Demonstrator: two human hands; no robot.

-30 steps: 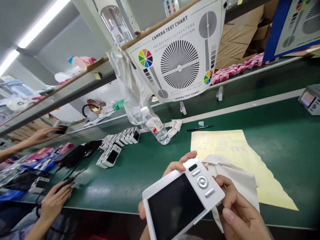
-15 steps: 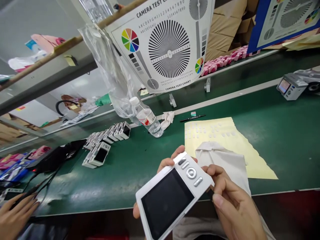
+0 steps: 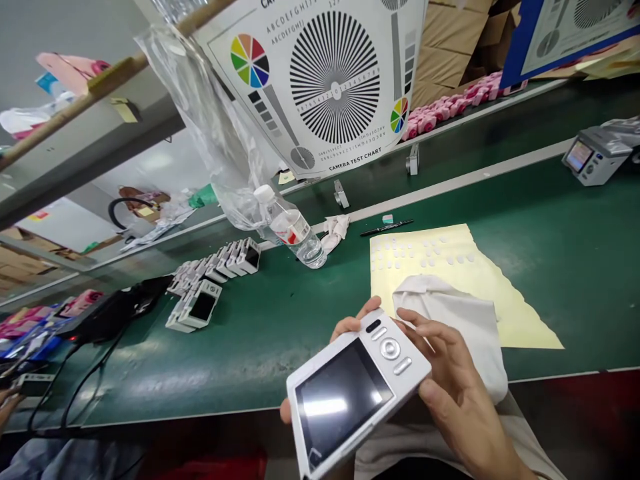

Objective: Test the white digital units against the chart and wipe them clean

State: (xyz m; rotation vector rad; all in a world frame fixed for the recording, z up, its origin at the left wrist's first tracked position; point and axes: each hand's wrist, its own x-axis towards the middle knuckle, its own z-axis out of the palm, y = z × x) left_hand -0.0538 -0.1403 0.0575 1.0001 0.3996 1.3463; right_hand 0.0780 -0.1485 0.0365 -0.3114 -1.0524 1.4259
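Note:
A white compact digital camera (image 3: 345,400) is tilted in front of me, its dark screen and silver buttons facing me. My left hand (image 3: 349,325) is closed round it from behind; fingertips show over the top edge and one at the left side. My right hand (image 3: 457,393) holds the button end, thumb at the lower right corner and fingers behind that edge. Beyond the camera lies a white cloth (image 3: 457,313), partly over a yellow paper sheet (image 3: 505,307) dotted with small pale stickers.
Several white cameras (image 3: 203,303) stand in rows on the green bench (image 3: 240,360). A water bottle (image 3: 295,230), a black pen (image 3: 387,228) and a test chart (image 3: 335,87) are behind. A silver camera (image 3: 595,157) sits far right. A co-worker's hand (image 3: 7,407) shows at the left edge.
My right hand has let go of a small dark piece at the camera's side and now grips the camera's end. The camera has shifted slightly right. The co-worker's hand has moved left, mostly out of view.

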